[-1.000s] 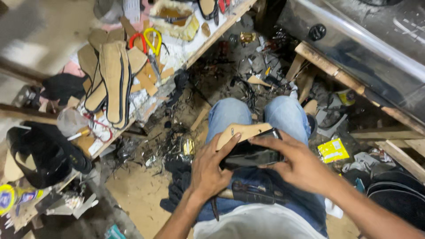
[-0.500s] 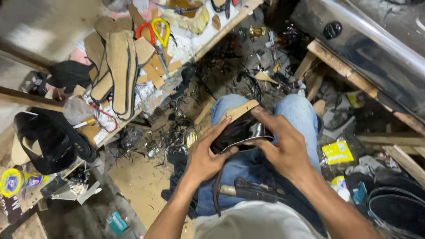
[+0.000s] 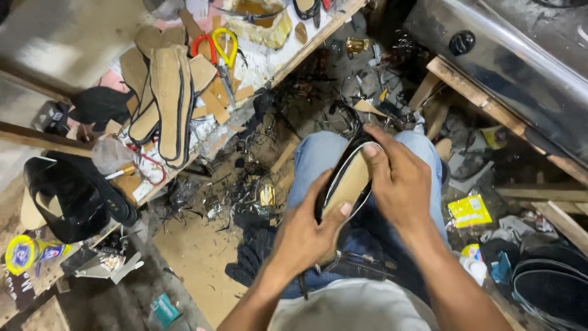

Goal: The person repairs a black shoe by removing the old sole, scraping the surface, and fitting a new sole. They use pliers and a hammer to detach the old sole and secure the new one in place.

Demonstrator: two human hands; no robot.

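Note:
I hold a shoe sole (image 3: 349, 184), tan on its face with a black edge and a pale rim, upright over my lap in blue jeans (image 3: 318, 160). My left hand (image 3: 304, 234) grips its near end, thumb pressed on the tan face. My right hand (image 3: 397, 179) wraps over its far end from the right, fingers curled on the rim. A loose black strap (image 3: 349, 115) curls just beyond the sole's tip.
A low wooden bench (image 3: 309, 44) at the left carries stacked tan soles (image 3: 168, 101), red and yellow-handled scissors (image 3: 214, 44), cardboard scraps and black shoes (image 3: 73, 196). Black scraps litter the floor. A shiny metal body (image 3: 520, 55) sits at upper right, a yellow packet (image 3: 468, 211) at right.
The sole has been turned from lying flat across my lap to standing on edge, pointing away from me. Both hands shifted their grip along it, and the view moved slightly.

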